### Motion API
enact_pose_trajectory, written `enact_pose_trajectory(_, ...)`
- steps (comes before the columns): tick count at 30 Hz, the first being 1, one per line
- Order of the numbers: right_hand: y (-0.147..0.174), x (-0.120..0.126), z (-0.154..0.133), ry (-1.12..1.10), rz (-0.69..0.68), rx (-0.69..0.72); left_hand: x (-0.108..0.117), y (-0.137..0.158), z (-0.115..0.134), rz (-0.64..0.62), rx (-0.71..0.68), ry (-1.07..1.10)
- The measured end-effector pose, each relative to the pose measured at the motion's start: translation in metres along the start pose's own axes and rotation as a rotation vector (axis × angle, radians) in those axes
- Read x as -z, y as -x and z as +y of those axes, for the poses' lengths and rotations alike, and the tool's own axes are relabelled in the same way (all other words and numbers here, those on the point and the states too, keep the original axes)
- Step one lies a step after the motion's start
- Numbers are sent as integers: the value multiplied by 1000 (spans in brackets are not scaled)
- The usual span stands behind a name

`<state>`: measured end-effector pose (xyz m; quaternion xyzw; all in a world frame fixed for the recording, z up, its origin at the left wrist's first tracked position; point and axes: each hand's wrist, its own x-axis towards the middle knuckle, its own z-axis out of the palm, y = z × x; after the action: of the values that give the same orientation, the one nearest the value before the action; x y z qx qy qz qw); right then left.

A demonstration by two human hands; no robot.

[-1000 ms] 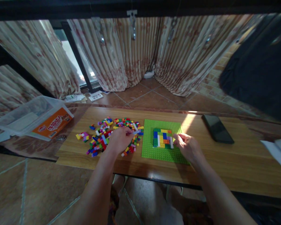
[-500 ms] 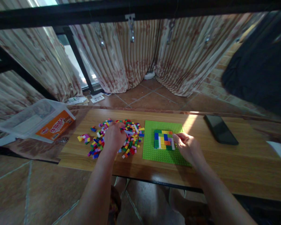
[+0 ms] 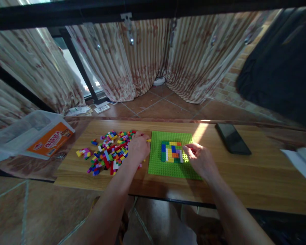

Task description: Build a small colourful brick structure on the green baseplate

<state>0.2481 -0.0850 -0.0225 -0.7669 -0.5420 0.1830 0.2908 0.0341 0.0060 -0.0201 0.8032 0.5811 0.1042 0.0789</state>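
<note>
My left hand (image 3: 139, 147) is over the right side of a pile of toy bricks (image 3: 108, 149) in many colours. Its fingers are curled downward, and whatever they grip is hidden; a yellow brick (image 3: 148, 140) shows beside the fingertips. To the right lies a green studded baseplate (image 3: 156, 166). On it is a flat, roughly square patch of coloured bricks (image 3: 172, 152), with blue, yellow, white, green and orange pieces. My right hand (image 3: 200, 159) is at the right side of this patch, above the baseplate, with thumb and fingers pinched together. What they hold, if anything, is too small to name.
A black phone (image 3: 233, 139) lies on the wooden table (image 3: 270, 170) to the right, with white paper (image 3: 299, 165) at the far right. A clear plastic box (image 3: 40, 134) with an orange label stands at the left. Striped curtains (image 3: 142, 61) hang behind.
My left hand has moved right across the brick pile, toward the baseplate, uncovering bricks in its middle. My right hand stays pinched beside the brick patch. The whole view has shifted slightly.
</note>
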Motion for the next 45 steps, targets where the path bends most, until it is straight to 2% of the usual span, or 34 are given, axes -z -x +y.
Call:
enact_pose_trajectory(9,1,5,0,33,2,-2,4,0,0,-25,18,26)
enact_pose_trajectory(14,0,7,0,35,28,-7,7,1,-4,79,-5,121)
enact_pose_trajectory(17,-1,6,0,36,45,1,6,5,1,89,-23,355)
enact_pose_trajectory(21,0,4,0,-34,61,41,-3,18,21,-39,-51,840)
enact_pose_trajectory(25,5,1,-6,-295,14,205,-9,32,43,-207,154,1322)
enact_pose_trajectory(29,13,1,-13,-407,-69,390,-8,37,54,-336,309,1603)
enact_pose_trajectory(33,16,2,-15,-368,-63,454,-7,36,56,-409,346,1678)
enact_pose_trajectory(35,15,3,-13,-326,-62,475,-8,35,57,-406,337,1670)
enact_pose_trajectory(41,10,13,6,-92,-95,532,-5,30,53,-299,339,1573)
enact_pose_trajectory(45,9,18,17,34,-166,572,-4,26,46,-242,350,1539)
